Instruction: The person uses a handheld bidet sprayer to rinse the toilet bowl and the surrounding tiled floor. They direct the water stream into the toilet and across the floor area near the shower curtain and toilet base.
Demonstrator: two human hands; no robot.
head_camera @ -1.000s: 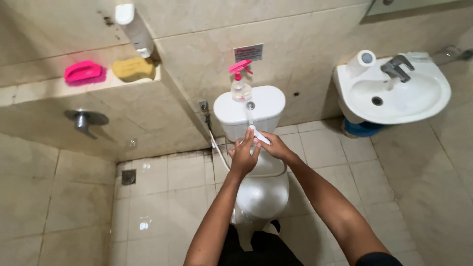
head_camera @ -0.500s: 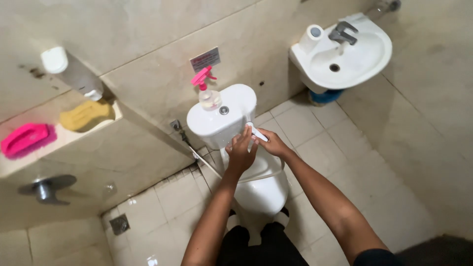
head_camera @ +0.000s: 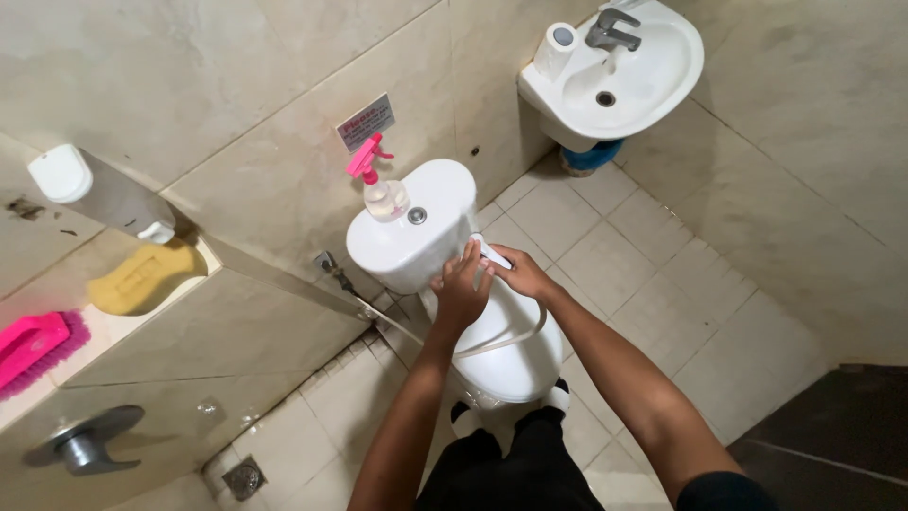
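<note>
Overhead, a white bidet sprayer (head_camera: 491, 252) is gripped in the right hand (head_camera: 523, 274) beside the toilet tank (head_camera: 412, 238); the left hand (head_camera: 461, 293) is curled against it. A pink-triggered spray bottle (head_camera: 378, 185) is stood on the tank, below a small rectangular wall sign (head_camera: 365, 121).

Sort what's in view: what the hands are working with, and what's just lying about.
In hand: left hand, right hand, white sprayer, its hose, toilet.

Lying about: spray bottle, paper roll, sink, yellow sponge, pink brush.
</note>
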